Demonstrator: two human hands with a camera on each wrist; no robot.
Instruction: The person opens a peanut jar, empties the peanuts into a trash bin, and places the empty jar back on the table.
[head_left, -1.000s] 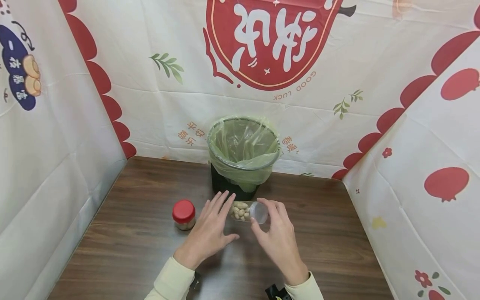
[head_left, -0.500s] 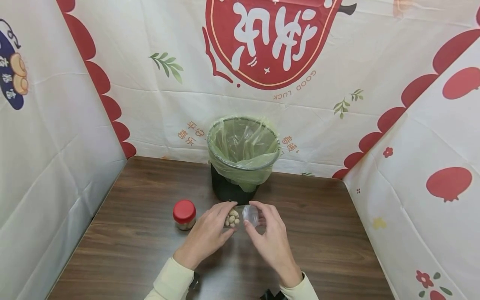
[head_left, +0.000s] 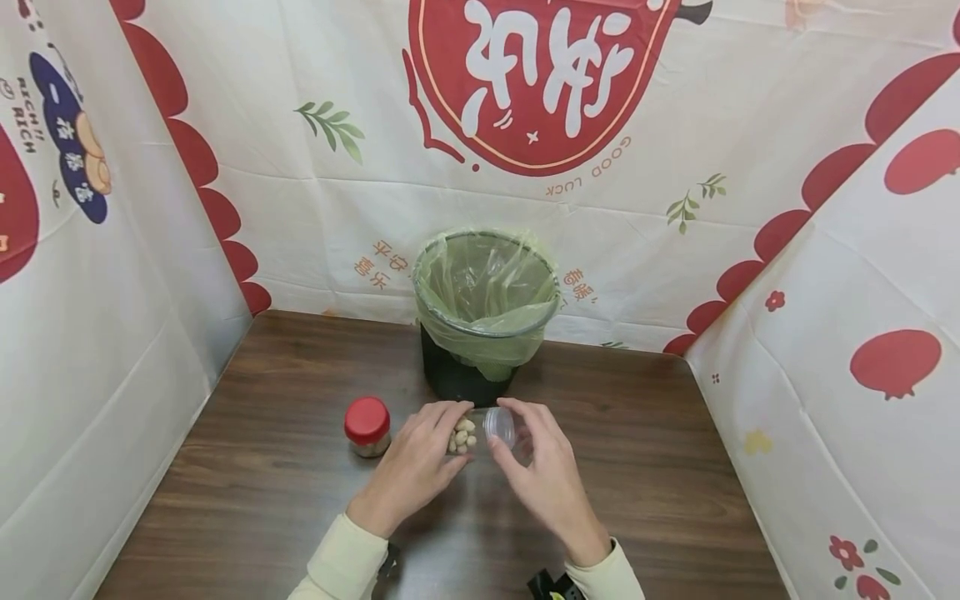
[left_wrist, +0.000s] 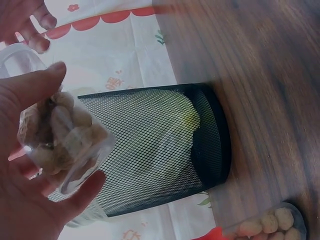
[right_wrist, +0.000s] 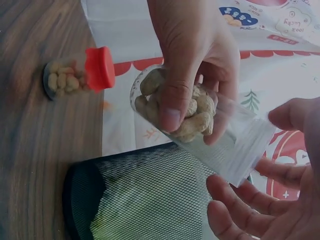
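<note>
A clear plastic jar of peanuts lies sideways between both hands, in front of the trash can. My left hand grips its body, thumb on one side and fingers on the other; the peanuts are gathered at that end. My right hand is at the jar's clear ridged end, its thumb and fingertips curved around it from opposite sides. A second peanut jar with a red lid stands upright on the table, just left of my left hand.
A black mesh trash can with a green liner stands just beyond the hands, at the back of the brown wooden table. Printed white cloth hangs behind the table and along both sides.
My left hand has closed around the peanut jar, where its fingers were straighter a second ago. The jar and right hand have shifted slightly left. Little differs over the last half second.
</note>
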